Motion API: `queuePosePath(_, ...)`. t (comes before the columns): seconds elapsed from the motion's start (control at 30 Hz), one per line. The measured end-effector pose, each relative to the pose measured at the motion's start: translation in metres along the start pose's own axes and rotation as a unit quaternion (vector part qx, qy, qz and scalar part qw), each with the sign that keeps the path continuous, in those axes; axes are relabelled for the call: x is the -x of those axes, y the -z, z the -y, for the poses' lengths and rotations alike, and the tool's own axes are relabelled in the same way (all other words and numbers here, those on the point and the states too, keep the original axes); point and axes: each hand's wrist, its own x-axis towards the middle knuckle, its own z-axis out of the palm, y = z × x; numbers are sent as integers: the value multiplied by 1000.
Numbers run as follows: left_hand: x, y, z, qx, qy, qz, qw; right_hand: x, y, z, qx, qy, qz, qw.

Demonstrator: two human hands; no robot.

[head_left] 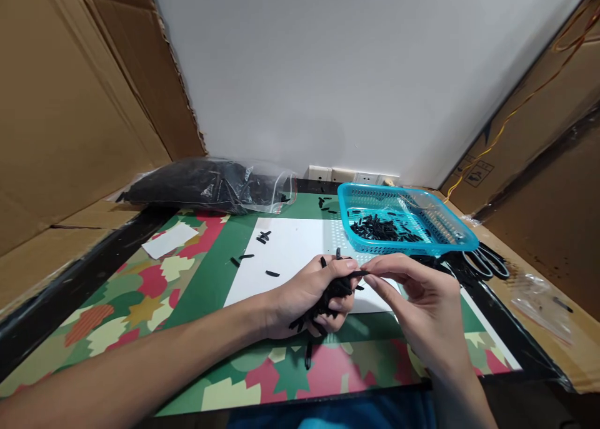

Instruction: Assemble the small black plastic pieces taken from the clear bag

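The left hand (313,284) is curling around a bunch of black pieces (325,301), with its thumb lying along the top and several ends sticking out between and below the fingers. The right hand (429,291) is pinching one slim black strip (360,273) by its right end, between the tips of thumb and forefinger; its other fingers are folding loosely toward the palm. The strip is bridging the two hands: its long axis is running crosswise, nearly level, from just under the left thumb tip to the right fingertips, so neither hand is lying clearly nearer (whether the left thumb is also gripping the strip cannot be told). The bunch is therefore sitting directly to the left of the right fingertips, in line with the strip. Beyond the right hand, a blue basket (407,250) is holding many similar pieces (379,227). Beyond and to the left of the left hand, a few loose pieces (263,236) are lying on a white sheet (300,247). Scissors (487,267) are resting beyond and to the right of the right hand.
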Motion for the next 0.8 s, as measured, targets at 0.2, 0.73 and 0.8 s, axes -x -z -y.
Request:
queuePosePath(0.2, 3, 0, -4, 2, -14, 1, 1000, 2, 1, 0, -13, -29, -43, 999)
queuePosePath(0.73, 3, 2, -3, -6, -15, 19, 1000, 2, 1, 0, -24, -41, -16, 999)
queuePosePath(0.8, 3, 2, -4, -6, -24, 22, 999, 2, 2, 1, -22, -40, -16, 999)
